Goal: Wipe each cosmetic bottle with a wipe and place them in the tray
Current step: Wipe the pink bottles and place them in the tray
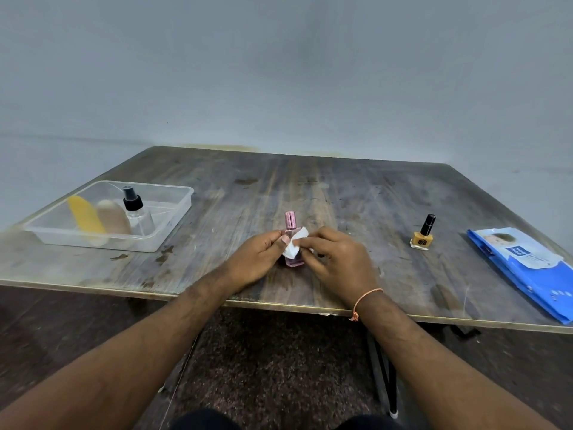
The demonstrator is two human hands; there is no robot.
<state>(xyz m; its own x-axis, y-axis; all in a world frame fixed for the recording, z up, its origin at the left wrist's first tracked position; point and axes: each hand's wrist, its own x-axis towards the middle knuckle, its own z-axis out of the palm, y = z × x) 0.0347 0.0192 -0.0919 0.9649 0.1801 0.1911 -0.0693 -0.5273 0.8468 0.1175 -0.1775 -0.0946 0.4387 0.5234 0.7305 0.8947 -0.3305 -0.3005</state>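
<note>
Wooden table (310, 193) carrying everything. At far left, clear plastic tray (173, 209) already holding three pieces: yellow bottle (85, 217) and beige bottle (113, 217) lying down, clear spray bottle (138, 212) with black pump standing. At right edge, blue wipes pack (527, 265), flap open. At near centre, left hand (260, 259) gripping pink perfume bottle (291, 231) by its side, bottle base on the table; right hand (335, 259) pinching white wipe (296, 243) against the bottle's front. To the right, well apart, orange nail polish bottle (422, 234) standing untouched. Judged past halfway: three placed, pink one mid-wipe, nail polish left to wipe and place.
</note>
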